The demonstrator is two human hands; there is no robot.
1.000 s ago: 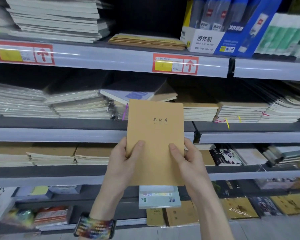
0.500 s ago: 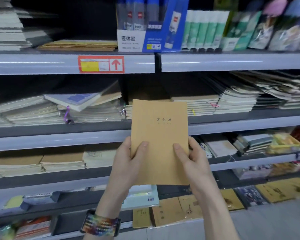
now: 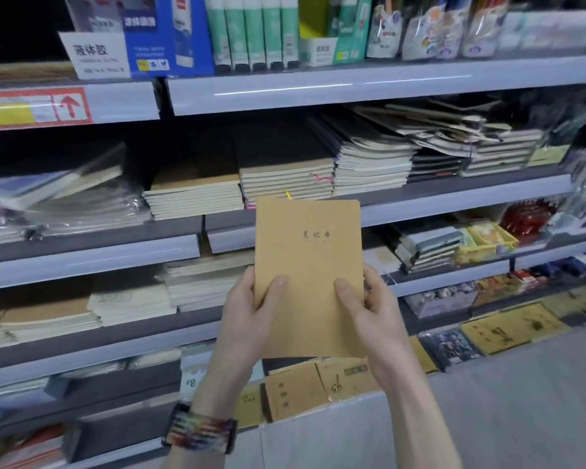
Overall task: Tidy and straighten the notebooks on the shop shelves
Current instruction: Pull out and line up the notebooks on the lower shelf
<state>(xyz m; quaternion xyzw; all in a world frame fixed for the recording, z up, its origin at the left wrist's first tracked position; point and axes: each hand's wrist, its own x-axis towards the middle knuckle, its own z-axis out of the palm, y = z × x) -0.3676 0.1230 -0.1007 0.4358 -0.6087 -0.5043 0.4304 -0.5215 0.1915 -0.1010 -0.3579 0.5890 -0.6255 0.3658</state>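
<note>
Both the left hand point(image 3: 247, 319) and right hand point(image 3: 369, 316) grip an upright kraft-cover notebook point(image 3: 308, 265) by its lower edges, thumbs on its cover, before stacked shelves point(image 3: 318, 93)

Grey metal shelves point(image 3: 318, 96) (their pale front edges catch streaks of light) rise above a plain grey floor point(image 3: 521, 407).

The top shelf point(image 3: 352, 88) carries a blue liquid-glue box point(image 3: 163, 32) and upright green-and-white glue tubes point(image 3: 251, 28). On the shelf below point(image 3: 454, 203), stacks of kraft-covered notebooks point(image 3: 285, 177) lie flat side by side, the right-hand pile point(image 3: 454, 133) splayed unevenly.
</note>
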